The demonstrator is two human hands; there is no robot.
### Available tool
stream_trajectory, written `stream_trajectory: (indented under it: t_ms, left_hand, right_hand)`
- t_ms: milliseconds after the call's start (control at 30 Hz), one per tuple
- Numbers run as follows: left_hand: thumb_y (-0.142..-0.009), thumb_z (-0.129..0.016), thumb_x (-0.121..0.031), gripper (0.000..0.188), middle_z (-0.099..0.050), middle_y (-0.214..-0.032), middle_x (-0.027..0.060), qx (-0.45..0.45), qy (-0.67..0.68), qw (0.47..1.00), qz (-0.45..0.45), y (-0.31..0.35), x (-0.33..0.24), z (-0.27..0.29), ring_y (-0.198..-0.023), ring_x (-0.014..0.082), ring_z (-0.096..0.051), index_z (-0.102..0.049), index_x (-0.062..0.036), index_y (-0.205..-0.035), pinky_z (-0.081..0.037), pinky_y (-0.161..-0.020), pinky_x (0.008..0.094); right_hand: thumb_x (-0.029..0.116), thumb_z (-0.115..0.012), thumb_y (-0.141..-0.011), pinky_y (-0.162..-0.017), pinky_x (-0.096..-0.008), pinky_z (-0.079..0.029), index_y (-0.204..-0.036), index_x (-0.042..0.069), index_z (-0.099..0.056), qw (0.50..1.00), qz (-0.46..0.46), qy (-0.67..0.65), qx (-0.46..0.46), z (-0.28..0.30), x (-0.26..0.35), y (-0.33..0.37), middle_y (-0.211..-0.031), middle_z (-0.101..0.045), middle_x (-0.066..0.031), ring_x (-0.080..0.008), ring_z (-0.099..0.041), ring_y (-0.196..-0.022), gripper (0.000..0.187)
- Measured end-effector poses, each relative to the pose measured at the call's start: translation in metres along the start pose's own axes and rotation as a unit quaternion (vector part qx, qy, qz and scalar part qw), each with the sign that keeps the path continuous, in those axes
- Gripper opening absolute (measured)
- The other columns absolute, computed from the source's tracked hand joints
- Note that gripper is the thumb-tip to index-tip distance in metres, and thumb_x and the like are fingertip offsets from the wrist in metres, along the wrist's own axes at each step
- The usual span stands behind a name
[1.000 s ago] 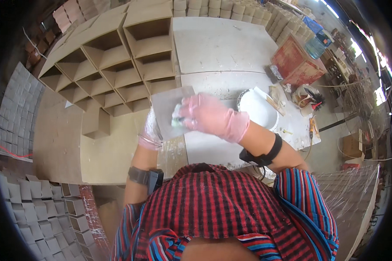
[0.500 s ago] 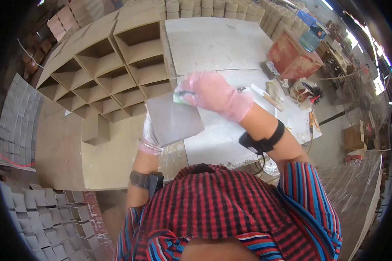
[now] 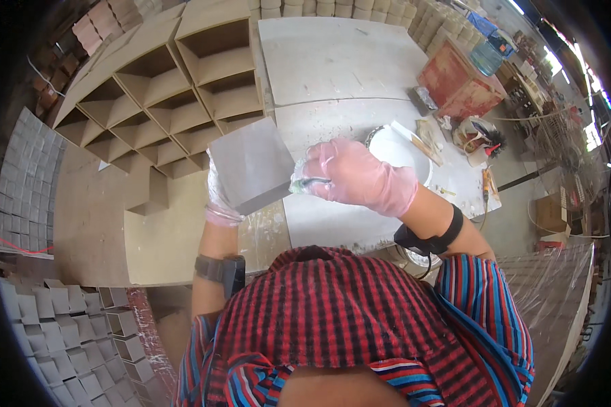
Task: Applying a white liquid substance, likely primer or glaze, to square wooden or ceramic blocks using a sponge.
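Gray box (image 3: 251,161) held at left by left hand (image 3: 218,195), partly hidden; right hand (image 3: 353,173) clenches whitish pad (image 3: 298,182) at right edge.

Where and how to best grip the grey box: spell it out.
Grip the grey box by its left side, coming from the left, as the left hand does. Its broad flat face points toward the camera, and the right hand is at its right edge, so this hold likely leaves both clear.
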State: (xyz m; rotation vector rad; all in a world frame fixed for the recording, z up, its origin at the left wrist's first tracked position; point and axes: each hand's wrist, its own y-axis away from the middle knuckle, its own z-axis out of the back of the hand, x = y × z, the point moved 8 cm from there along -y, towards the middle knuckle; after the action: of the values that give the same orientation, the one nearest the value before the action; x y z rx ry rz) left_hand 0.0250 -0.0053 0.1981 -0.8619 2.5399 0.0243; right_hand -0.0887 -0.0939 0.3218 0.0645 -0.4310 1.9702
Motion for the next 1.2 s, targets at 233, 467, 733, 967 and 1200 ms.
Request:
stream_trajectory:
  t_ms: [233, 467, 733, 967, 1200]
  left_hand:
    - [-0.089, -0.033, -0.050, 0.057, -0.046, -0.124, 0.0118, 0.098, 0.050, 0.993, 0.045, -0.005, 0.013, -0.026, -0.111, 0.0264, -0.045, -0.041, -0.0050, -0.123, -0.036, -0.095, 0.0389]
    - [-0.085, -0.034, -0.057, 0.064, -0.048, -0.121, 0.0112, -0.050, -0.034, 0.997, 0.050, 0.003, 0.008, -0.010, -0.107, 0.0260, -0.049, -0.041, -0.0061, -0.123, -0.040, -0.092, 0.0382]
    - [-0.086, -0.033, -0.056, 0.060, -0.050, -0.119, 0.0091, -0.029, -0.179, 0.982, 0.049, -0.004, 0.034, -0.038, -0.106, 0.0246, -0.050, -0.042, -0.0084, -0.123, -0.042, -0.090, 0.0370]
    - [-0.090, -0.034, -0.045, 0.051, -0.049, -0.119, 0.0118, 0.014, -0.286, 0.956, -0.068, 0.005, 0.005, -0.028, -0.106, 0.0274, -0.049, -0.044, -0.0067, -0.122, -0.040, -0.092, 0.0403]
    - [-0.087, -0.032, -0.049, 0.054, -0.049, -0.119, 0.0118, -0.002, 0.031, 1.000, -0.002, -0.001, 0.003, 0.002, -0.108, 0.0295, -0.048, -0.047, -0.0067, -0.117, -0.039, -0.092, 0.0415]
  right_hand:
    - [0.022, -0.058, -0.075, -0.066, -0.0361, -0.048, -0.090, 0.010, -0.061, 0.988, -0.072, 0.020, -0.134, 0.025, -0.034, -0.015, -0.082, -0.059, -0.0105, -0.0282, -0.057, -0.075, 0.019]
    - [0.023, -0.051, -0.078, -0.073, -0.0389, -0.046, -0.091, 0.010, -0.062, 0.997, 0.011, -0.039, 0.072, -0.015, 0.010, 0.009, -0.089, -0.058, -0.0097, -0.0287, -0.056, -0.083, 0.021]
    - [0.025, -0.052, -0.079, -0.077, -0.0370, -0.045, -0.098, 0.012, -0.062, 0.997, 0.008, 0.020, -0.074, -0.001, -0.013, -0.039, -0.096, -0.058, -0.0103, -0.0282, -0.056, -0.089, 0.025]
    - [0.027, -0.047, -0.086, -0.069, -0.0278, -0.046, -0.116, 0.006, -0.051, 0.801, -0.433, -0.375, -0.175, 0.011, -0.139, 0.027, -0.095, -0.058, -0.0084, -0.0165, -0.057, -0.077, 0.037]
    - [0.028, -0.044, -0.089, -0.072, -0.0334, -0.050, -0.112, 0.005, -0.050, 0.478, -0.325, -0.720, -0.385, -0.056, -0.156, 0.111, -0.099, -0.057, -0.0096, -0.0207, -0.057, -0.080, 0.033]
